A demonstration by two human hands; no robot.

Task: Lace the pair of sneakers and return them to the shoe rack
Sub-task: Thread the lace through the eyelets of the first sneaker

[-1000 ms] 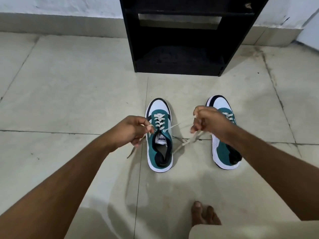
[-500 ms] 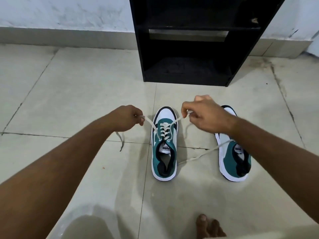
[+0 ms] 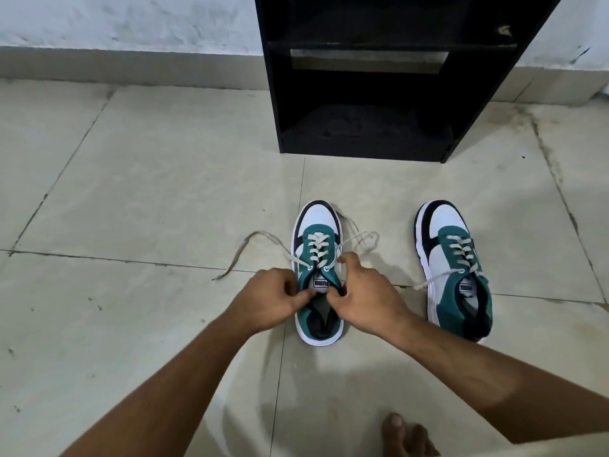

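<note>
Two green, white and black sneakers stand on the tiled floor, toes toward the rack. The left sneaker (image 3: 318,235) is laced; its lace ends (image 3: 260,240) lie loose on the floor on both sides. My left hand (image 3: 270,300) and my right hand (image 3: 362,300) meet at this sneaker's opening, fingertips pinching the white tongue from either side. The right sneaker (image 3: 451,258) stands apart, laced, with one lace end trailing left. The black shoe rack (image 3: 362,77) stands against the wall behind them.
My bare toes (image 3: 407,435) show at the bottom edge. A grey skirting runs along the wall (image 3: 131,67). Open tiled floor lies between the sneakers and the rack.
Both hands have let go of the lace ends, which now lie on the floor, and dropped to the left sneaker's tongue. The view has shifted closer.
</note>
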